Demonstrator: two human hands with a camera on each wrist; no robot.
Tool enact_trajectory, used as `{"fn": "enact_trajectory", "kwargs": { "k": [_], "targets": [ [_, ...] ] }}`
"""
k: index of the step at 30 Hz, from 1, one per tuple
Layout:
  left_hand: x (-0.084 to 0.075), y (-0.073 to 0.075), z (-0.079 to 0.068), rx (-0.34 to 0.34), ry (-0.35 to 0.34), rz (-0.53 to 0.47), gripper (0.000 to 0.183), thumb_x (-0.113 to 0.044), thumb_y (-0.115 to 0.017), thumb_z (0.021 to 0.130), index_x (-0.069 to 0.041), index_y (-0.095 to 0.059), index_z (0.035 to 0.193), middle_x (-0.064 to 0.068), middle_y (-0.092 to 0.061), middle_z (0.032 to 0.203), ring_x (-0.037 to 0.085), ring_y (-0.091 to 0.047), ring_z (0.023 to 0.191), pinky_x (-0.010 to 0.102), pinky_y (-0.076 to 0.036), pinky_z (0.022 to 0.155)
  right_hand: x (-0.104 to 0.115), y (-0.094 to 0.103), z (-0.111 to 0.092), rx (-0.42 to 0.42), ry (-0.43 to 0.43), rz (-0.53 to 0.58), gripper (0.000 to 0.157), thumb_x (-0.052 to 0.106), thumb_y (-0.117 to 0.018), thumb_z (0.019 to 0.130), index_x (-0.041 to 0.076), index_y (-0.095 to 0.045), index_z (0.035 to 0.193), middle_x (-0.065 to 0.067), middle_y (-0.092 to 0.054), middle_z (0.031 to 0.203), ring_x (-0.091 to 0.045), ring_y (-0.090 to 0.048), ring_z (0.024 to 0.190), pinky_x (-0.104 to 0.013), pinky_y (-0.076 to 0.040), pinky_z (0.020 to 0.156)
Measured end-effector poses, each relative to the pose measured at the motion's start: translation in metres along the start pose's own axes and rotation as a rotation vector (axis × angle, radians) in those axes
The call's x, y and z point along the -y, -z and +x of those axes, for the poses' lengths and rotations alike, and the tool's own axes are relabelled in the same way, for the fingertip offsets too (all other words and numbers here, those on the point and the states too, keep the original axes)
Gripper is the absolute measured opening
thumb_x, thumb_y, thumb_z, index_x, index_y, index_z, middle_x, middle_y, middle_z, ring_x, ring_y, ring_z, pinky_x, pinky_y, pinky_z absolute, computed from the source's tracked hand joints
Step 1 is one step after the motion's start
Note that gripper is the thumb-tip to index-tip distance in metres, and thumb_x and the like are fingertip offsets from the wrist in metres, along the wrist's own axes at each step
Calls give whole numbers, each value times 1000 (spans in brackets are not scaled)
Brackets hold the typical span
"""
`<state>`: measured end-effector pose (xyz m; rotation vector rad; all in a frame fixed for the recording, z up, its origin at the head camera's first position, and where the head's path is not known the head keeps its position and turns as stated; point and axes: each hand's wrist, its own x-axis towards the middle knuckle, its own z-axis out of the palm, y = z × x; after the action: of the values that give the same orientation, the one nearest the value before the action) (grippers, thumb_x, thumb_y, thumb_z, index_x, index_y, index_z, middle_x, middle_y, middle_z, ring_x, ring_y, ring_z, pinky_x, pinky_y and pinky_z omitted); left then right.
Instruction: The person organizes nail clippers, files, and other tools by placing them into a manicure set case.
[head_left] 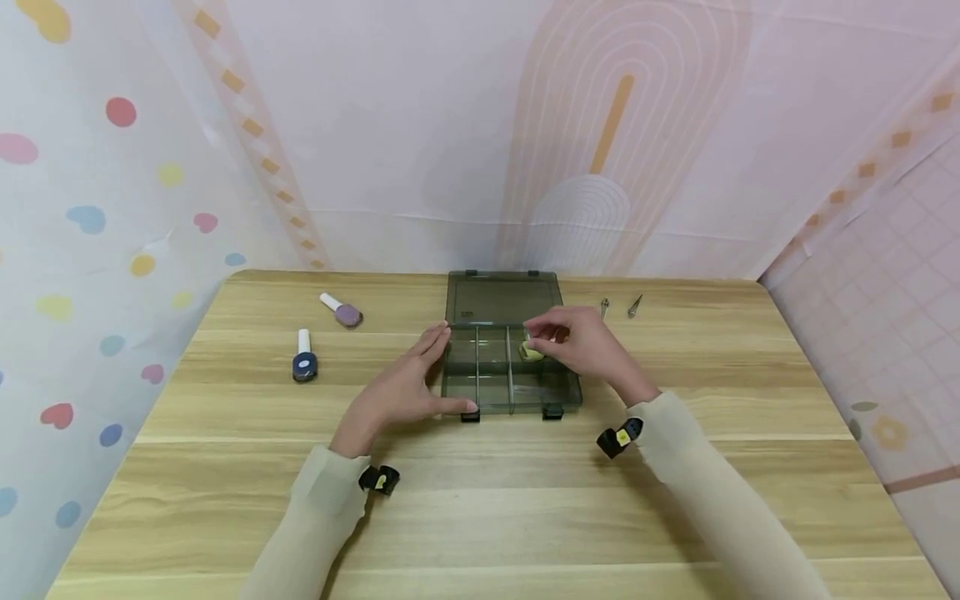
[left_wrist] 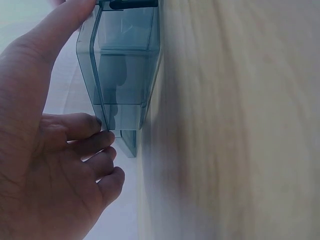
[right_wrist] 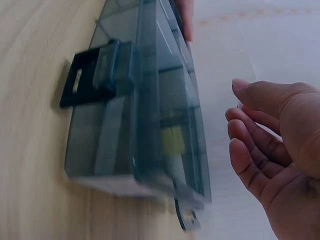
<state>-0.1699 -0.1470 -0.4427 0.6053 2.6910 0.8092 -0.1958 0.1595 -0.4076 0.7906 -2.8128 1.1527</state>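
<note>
A translucent dark grey divided box [head_left: 493, 408] lies with its lid [head_left: 504, 298] folded back. My left hand [head_left: 405, 383] steadies its left side, the thumb at the front edge and the straight fingers along the side; in the left wrist view the fingertips touch the rim. A yellow-green nail polish bottle [head_left: 532, 352] is in the back right compartment. My right hand [head_left: 581, 340] is over that compartment, fingers loosely bent. In the right wrist view nothing shows between its fingers, and the yellow bottle [right_wrist: 172, 140] is inside the box, apart from them.
On the left of the table [head_left: 480, 517] lie a purple nail polish bottle [head_left: 348, 315] and a dark blue one [head_left: 304, 365], both with white caps. Two small pointed metallic pieces, one [head_left: 635, 306] farther right, lie behind my right hand. A patterned cloth [head_left: 420, 133] hangs behind.
</note>
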Motion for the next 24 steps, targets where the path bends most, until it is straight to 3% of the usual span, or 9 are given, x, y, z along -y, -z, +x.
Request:
{"fn": "enact_trajectory", "kwargs": {
  "k": [11, 24],
  "targets": [
    [-4, 1, 0, -3, -9, 4, 131, -80, -73, 72, -13, -12, 166, 2, -2, 175, 28, -9, 161, 54, -25, 127, 12, -20, 16, 53, 4, 13, 29, 17, -75, 95, 2, -75, 120, -5, -75, 99, -16, -68, 87, -29, -57, 77],
    [-6, -4, 4, 0, -8, 12, 132, -83, -71, 71, -14, -12, 166, 1, -2, 175, 27, -9, 161, 53, -26, 127, 10, -24, 13, 60, -20, -12, 34, 23, -71, 98, 4, -72, 126, -3, -73, 104, -15, -68, 91, -33, -58, 79]
  ]
}}
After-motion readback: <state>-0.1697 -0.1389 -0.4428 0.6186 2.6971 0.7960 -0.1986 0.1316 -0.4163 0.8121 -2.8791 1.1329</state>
